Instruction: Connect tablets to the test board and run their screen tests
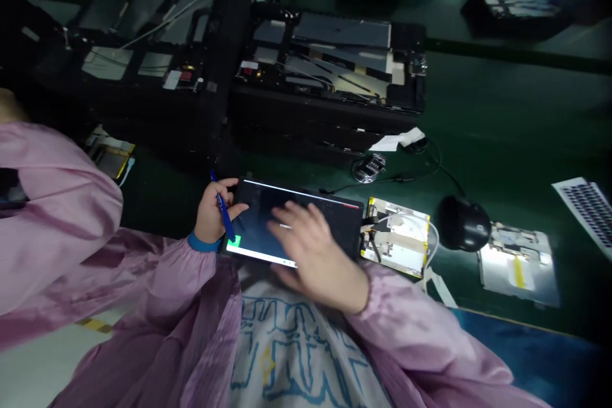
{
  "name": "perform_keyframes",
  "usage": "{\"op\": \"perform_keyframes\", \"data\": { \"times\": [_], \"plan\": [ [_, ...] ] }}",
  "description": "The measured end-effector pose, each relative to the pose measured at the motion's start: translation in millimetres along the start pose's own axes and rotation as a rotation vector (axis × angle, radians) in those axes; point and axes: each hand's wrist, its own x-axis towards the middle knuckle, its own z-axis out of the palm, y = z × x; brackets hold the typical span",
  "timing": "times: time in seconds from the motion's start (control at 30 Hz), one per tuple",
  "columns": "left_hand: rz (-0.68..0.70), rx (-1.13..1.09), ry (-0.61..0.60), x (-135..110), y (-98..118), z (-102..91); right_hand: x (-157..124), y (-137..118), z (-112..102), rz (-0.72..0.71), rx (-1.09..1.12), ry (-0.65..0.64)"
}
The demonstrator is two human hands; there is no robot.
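Observation:
A dark tablet (306,210) with a lit screen lies at the near edge of the green bench. My left hand (215,210) grips its left edge and also holds a blue pen (224,213) between the fingers. My right hand (313,248) lies flat over the screen with fingers stretched out, touching the glass. Both arms wear pink sleeves; a blue cuff shows at my left wrist.
Black trays (329,108) holding opened tablet chassis stand behind. An opened device with a yellow-edged battery (396,236) lies right of the tablet, then a black round object (463,223), a metal plate (519,264) and a keyboard (588,204). Another person's pink sleeve (52,204) is at left.

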Motion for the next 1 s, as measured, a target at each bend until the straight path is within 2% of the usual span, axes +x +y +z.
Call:
{"op": "perform_keyframes", "data": {
  "times": [0.1, 0.2, 0.27, 0.33, 0.47, 0.57, 0.67, 0.87, 1.0],
  "plan": [
    [-0.004, -0.031, -0.01, -2, 0, 1.1, 8, -36, 29, -0.082, -0.016, -0.14],
    [0.006, -0.034, -0.024, -3, 0, 1.3, 15, -44, 40, -0.069, -0.03, -0.179],
    [0.006, -0.035, -0.03, -3, -1, 0.9, 14, -37, 35, -0.044, -0.01, -0.162],
    [0.003, -0.04, -0.03, -3, -2, 0.2, 8, -24, 21, 0.029, -0.003, -0.087],
    [-0.008, -0.032, -0.022, -3, -3, -0.7, -13, 12, -6, 0.314, -0.101, 0.078],
    [-0.007, -0.025, -0.024, -3, -3, -0.6, -27, 33, -13, 0.438, -0.169, 0.103],
    [0.014, -0.023, -0.026, -3, -1, 0.2, -34, 39, -10, 0.445, -0.185, 0.081],
    [0.018, -0.012, -0.015, -2, 1, 2.2, -38, 29, -5, 0.366, -0.162, -0.007],
    [0.015, -0.038, -0.012, -1, 2, 2.6, -43, 29, -4, 0.383, -0.166, -0.007]
  ]
}}
